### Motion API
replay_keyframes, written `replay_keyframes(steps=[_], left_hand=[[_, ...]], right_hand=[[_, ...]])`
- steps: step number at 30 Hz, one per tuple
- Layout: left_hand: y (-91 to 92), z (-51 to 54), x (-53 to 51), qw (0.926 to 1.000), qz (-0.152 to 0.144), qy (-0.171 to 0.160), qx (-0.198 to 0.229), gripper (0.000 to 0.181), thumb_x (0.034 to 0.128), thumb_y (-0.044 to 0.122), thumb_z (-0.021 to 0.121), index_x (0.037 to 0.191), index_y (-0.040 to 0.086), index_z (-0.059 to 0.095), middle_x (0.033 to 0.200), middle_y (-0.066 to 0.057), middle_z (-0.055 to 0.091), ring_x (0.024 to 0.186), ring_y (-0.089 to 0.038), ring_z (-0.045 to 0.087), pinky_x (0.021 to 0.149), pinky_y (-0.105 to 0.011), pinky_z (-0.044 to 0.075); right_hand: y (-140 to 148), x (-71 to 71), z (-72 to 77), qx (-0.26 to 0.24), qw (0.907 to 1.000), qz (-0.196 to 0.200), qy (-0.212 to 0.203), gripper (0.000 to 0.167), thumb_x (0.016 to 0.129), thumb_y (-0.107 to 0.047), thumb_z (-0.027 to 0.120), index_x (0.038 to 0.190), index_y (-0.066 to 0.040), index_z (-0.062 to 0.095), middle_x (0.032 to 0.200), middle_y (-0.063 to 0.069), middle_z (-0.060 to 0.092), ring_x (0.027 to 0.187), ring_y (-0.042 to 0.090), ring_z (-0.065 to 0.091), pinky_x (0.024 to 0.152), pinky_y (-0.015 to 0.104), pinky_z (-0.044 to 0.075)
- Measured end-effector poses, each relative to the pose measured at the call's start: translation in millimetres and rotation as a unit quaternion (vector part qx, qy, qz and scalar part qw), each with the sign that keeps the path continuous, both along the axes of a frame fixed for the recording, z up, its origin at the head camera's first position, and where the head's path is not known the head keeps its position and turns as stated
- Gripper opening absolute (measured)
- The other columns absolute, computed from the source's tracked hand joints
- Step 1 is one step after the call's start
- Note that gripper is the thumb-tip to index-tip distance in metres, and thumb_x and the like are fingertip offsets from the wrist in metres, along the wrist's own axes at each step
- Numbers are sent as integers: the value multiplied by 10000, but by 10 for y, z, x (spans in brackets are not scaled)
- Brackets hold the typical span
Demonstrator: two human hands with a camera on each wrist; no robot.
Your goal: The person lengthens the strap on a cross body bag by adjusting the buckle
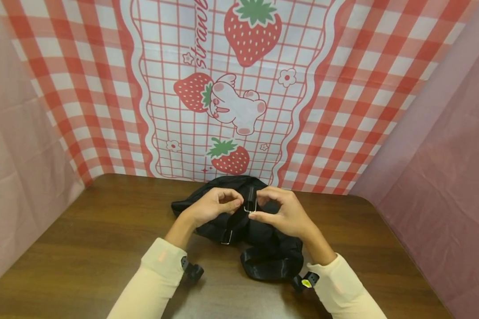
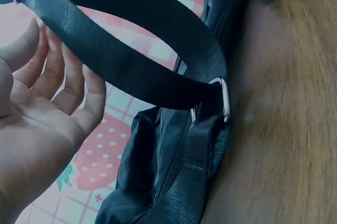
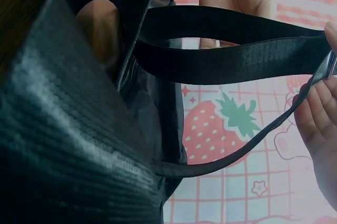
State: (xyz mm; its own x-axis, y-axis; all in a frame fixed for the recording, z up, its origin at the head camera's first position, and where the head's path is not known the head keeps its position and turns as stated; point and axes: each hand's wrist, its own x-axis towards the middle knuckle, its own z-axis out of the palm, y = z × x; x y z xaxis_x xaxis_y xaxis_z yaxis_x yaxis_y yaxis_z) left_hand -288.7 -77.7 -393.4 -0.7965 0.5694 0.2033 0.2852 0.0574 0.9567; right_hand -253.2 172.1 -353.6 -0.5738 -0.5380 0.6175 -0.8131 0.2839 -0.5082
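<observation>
A black fabric bag [image 1: 223, 182] lies on the wooden table, its black strap [image 1: 234, 221] [image 2: 121, 66] [image 3: 210, 66] raised in a loop. My right hand [image 1: 289, 215] [image 3: 318, 124] pinches the strap at a metal slider [image 1: 250, 210] between thumb and fingers. On the strap's other side is my left hand [image 1: 213, 206] [image 2: 47, 108], its fingers loosely bent; the left wrist view shows a gap between thumb and fingers with nothing gripped. A metal ring [image 2: 225, 100] joins the strap to a short tab beside the bag's zipper.
Another wide loop of black strap [image 1: 271, 268] lies at the bag's near right side. Behind the wooden table [image 1: 84, 248] hangs a red and white checked cloth [image 1: 343, 110] with strawberries. Pink cloths hang at both sides.
</observation>
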Motion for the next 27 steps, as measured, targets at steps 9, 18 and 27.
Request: replay_keyframes(steps=[9,18,27], left_hand=[[23,-6,16,9996,-275,88,-54,161,1056,172,595,1077,32,671,985,-34,653,942,-191,597,907,-375,506],[60,5,30,9990,-246,161,337,212,1050,240,602,1051,43,682,968,-36,663,927,-185,600,861,-351,492],[33,-31,9,9998,110,117,-79,194,1041,206,628,1095,42,717,986,-27,681,953,-191,616,902,-386,533]], right_hand=[[-8,0,-15,-31,9999,76,-83,427,743,-37,918,1134,-57,748,951,25,695,850,239,653,764,313,559],[-16,-33,-34,109,9992,210,-312,321,782,-148,918,1056,-166,751,895,-18,660,820,196,618,725,377,541],[0,-22,-26,1,9999,-16,-163,409,750,-61,920,1124,-80,757,948,9,695,855,234,653,776,290,547]])
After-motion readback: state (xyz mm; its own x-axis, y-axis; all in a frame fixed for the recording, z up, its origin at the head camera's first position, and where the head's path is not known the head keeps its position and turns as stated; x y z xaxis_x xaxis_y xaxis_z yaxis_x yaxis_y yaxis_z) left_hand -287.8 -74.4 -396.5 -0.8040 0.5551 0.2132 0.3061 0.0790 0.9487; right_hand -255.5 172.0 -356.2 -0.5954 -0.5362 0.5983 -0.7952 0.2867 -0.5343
